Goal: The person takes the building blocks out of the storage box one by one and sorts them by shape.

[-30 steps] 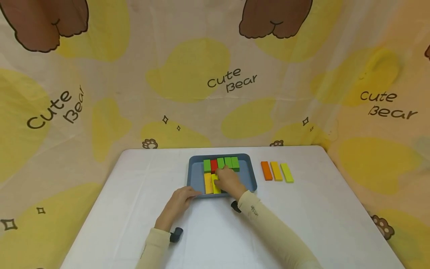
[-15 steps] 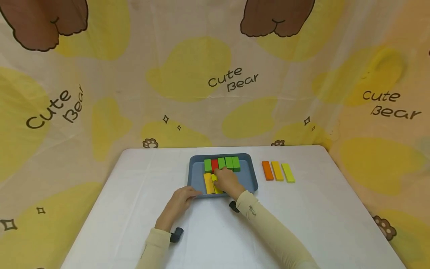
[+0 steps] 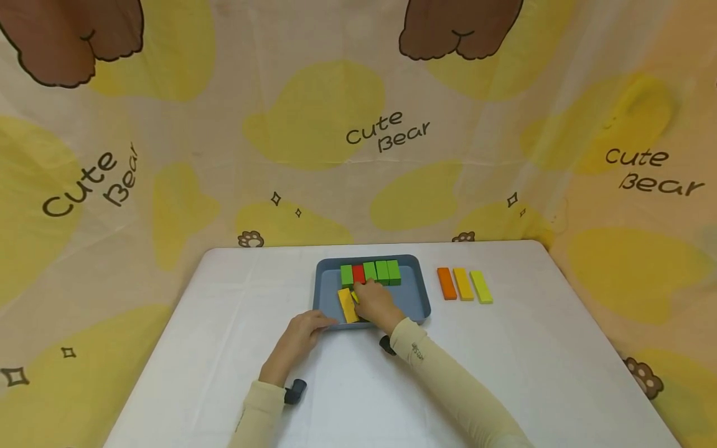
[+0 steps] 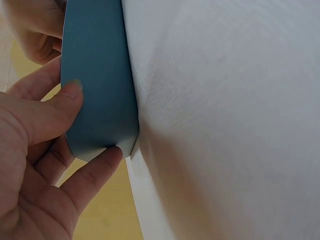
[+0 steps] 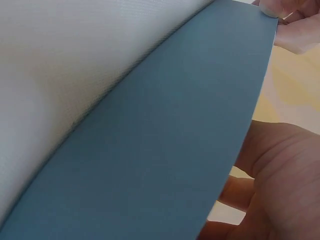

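A blue tray [image 3: 421, 297] sits mid-table on the white cloth [image 3: 224, 323]. Along its far side stand green blocks [image 3: 383, 272] with one red block [image 3: 358, 273] among them. The left hand [image 3: 299, 334] pinches the tray's near-left corner, thumb on the rim. The right hand [image 3: 374, 302] lies in the tray, fingers curled over a yellow block [image 3: 348, 305], apparently gripping one beside it. Three loose blocks [image 3: 463, 284] lie right of the tray.
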Motion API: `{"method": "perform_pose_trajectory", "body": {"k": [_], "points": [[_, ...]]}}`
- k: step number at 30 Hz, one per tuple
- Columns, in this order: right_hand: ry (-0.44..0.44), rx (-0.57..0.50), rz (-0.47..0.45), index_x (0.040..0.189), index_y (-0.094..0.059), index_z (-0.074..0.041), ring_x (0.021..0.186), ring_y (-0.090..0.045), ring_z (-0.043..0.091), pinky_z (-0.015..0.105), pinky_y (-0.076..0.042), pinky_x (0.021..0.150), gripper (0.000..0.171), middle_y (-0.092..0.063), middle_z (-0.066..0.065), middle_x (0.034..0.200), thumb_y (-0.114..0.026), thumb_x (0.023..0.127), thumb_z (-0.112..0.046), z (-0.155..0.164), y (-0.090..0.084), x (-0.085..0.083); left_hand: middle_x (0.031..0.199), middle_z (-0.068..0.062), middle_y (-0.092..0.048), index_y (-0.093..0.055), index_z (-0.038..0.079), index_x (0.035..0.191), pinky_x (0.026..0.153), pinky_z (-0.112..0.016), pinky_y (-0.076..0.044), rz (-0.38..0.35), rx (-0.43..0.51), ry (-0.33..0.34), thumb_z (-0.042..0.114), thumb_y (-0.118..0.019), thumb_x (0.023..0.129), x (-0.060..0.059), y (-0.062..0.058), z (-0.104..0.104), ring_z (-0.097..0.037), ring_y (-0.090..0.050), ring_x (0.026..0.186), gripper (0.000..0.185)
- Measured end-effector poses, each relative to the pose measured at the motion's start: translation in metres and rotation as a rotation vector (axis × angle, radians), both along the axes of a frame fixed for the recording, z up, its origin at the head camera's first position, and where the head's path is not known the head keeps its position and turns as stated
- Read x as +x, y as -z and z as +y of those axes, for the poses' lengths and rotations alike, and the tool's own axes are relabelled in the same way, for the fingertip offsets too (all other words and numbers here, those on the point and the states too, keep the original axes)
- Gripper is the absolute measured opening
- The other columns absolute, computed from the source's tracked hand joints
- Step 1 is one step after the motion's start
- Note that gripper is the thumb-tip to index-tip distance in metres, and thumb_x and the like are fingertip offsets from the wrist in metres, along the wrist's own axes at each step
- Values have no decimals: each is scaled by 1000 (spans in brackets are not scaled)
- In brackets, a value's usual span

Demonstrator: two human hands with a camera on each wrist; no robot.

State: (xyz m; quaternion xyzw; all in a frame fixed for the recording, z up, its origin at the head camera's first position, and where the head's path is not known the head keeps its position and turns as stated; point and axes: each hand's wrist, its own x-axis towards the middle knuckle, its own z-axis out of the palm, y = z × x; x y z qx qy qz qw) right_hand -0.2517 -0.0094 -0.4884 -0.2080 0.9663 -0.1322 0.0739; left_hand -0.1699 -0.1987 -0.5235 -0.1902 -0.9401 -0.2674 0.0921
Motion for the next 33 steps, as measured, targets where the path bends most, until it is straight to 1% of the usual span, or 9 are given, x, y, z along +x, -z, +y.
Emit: {"method": "perform_pose_trajectory", "body": {"k": [5,8,13,16,21,25,30,33], "points": [[0,20,9,122,-64,-4,101,-63,32,44,-59,79,37,-64,18,114,-71,87,-16,-2,2,0,89,2,-72,-79,17,101,79,-28,-58,6,-8,-4,0,-68,89,1,0,1,-13,-67,86,24],[-5,31,21,118,-66,-4,99,-63,31,43,-59,77,34,-65,17,112,-72,87,-17,-2,2,0,88,2,-72,-79,17,100,77,-28,-58,30,-13,1,-1,-68,88,1,1,1,-12,-66,84,24],[-26,38,55,103,-68,-6,91,-63,28,39,-58,70,21,-66,13,102,-74,86,-16,-1,3,1,88,2,-72,-79,17,100,76,-28,-59,36,-19,0,-1,-68,88,1,1,1,-13,-67,84,24],[-42,34,70,97,-67,-7,87,-63,27,37,-56,67,15,-66,12,97,-74,85,-15,-1,3,1,89,2,-72,-79,17,101,78,-29,-59,14,-15,-8,-1,-67,89,1,0,0,-14,-67,86,25],[-48,26,76,96,-68,-7,85,-63,26,36,-56,66,16,-66,12,96,-75,85,-15,0,4,1,89,2,-72,-79,17,102,79,-28,-58,-6,-21,-11,-1,-67,89,2,-1,1,-14,-67,87,25],[-51,35,81,97,-69,-7,84,-63,26,36,-57,66,17,-66,12,96,-75,85,-16,0,5,0,90,2,-72,-79,17,101,79,-28,-58,-2,-25,-11,-1,-67,89,1,0,1,-13,-67,87,25],[-65,33,98,95,-69,-6,81,-61,23,33,-54,65,16,-66,9,89,-76,84,-15,2,4,-1,89,2,-71,-79,17,101,78,-28,-59,18,-17,-2,-1,-67,89,1,1,1,-13,-66,86,25],[-71,38,98,95,-69,-7,79,-59,21,32,-53,65,16,-65,7,87,-76,84,-15,2,2,-1,88,2,-71,-79,17,101,77,-28,-58,12,-18,-4,-1,-67,89,1,1,0,-12,-66,85,25]]}}
